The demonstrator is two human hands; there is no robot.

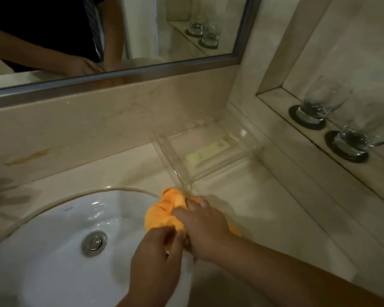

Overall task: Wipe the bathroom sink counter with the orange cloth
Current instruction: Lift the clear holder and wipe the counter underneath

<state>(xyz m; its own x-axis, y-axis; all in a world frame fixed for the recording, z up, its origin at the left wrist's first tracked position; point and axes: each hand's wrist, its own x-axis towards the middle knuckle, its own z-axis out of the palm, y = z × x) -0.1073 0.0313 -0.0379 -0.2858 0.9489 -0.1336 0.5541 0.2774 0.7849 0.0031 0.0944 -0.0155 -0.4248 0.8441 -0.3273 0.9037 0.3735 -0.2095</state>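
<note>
Beige stone is running across the whole view: the counter (248,209) is filling the middle and right, and a low wall of the same stone is rising behind it to a metal-framed mirror (129,69) at 12 o'clock. A white sink (53,229) is sitting in the counter at 8 o'clock, its chrome drain plug (94,243) showing near the bottom of the bowl.

Both hands are meeting at the sink's right rim, near 6 o'clock. The orange cloth (164,213) is lying bunched over that rim, partly over the bowl and partly on the counter, and it is sticking out from the hands toward 11 o'clock, with a small corner showing at the right hand's 3 o'clock side. The right hand (205,231) is lying on top of the cloth with fingers curled into its folds, gripping it. The left hand (157,253) is sitting just at 7 o'clock of the right, fingers bent and pinching the near edge of the cloth.

A clear plastic tray (211,151) is sitting in the counter's back corner at 1 o'clock, its near corner just beyond the cloth, with a pale packet (211,149) lying inside. Two drinking glasses (324,103) are standing on dark coasters (306,122) on a recessed shelf at 3 o'clock.
</note>
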